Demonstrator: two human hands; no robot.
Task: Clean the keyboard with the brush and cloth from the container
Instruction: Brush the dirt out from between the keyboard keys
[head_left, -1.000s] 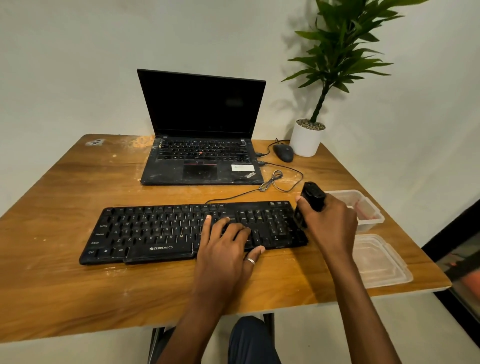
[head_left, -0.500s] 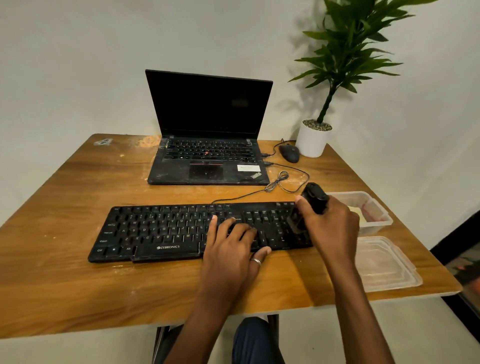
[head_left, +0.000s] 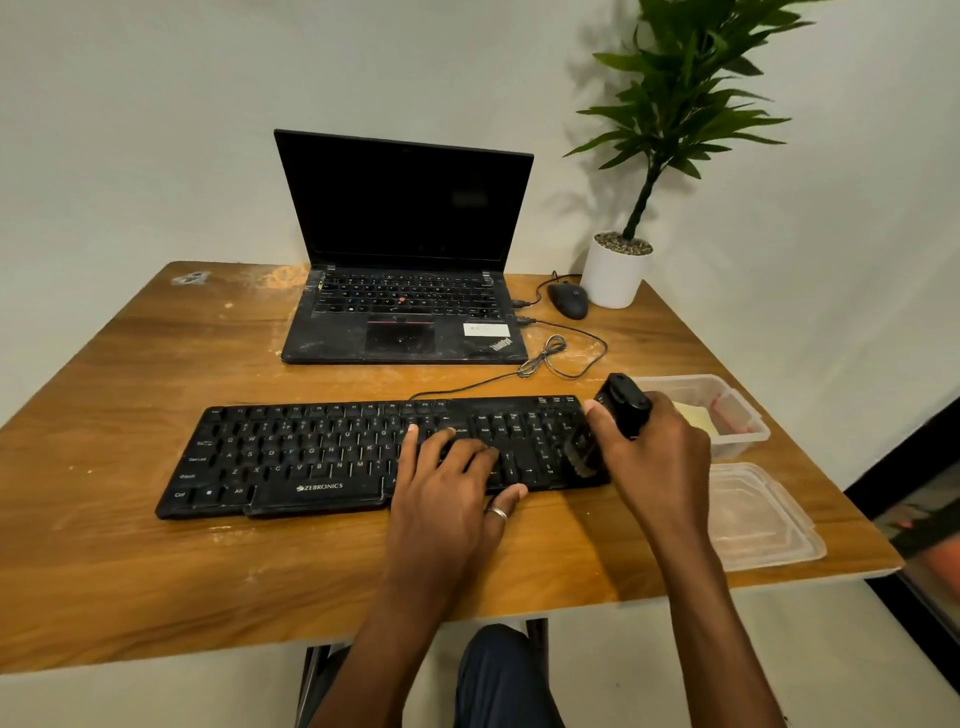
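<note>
A black keyboard (head_left: 311, 452) lies across the middle of the wooden table (head_left: 130, 561). My left hand (head_left: 447, 493) rests flat on its right-centre keys, fingers spread. My right hand (head_left: 657, 457) grips a black brush (head_left: 623, 402) by its handle, and the bristles (head_left: 582, 452) touch the keys at the keyboard's right end. Just right of that hand stands a clear plastic container (head_left: 737, 415) with a yellow cloth (head_left: 696, 418) inside, partly hidden by the hand.
An open black laptop (head_left: 405, 312) sits behind the keyboard, a cable (head_left: 550, 358) looping from it. A black mouse (head_left: 569, 300) and a white potted plant (head_left: 615, 270) stand at the back right. The container's clear lid (head_left: 753, 514) lies near the table's right front edge.
The brush bristles have shifted slightly over the right-end keys while my right hand keeps its hold. My left hand stays on the keys. The view has drifted a little.
</note>
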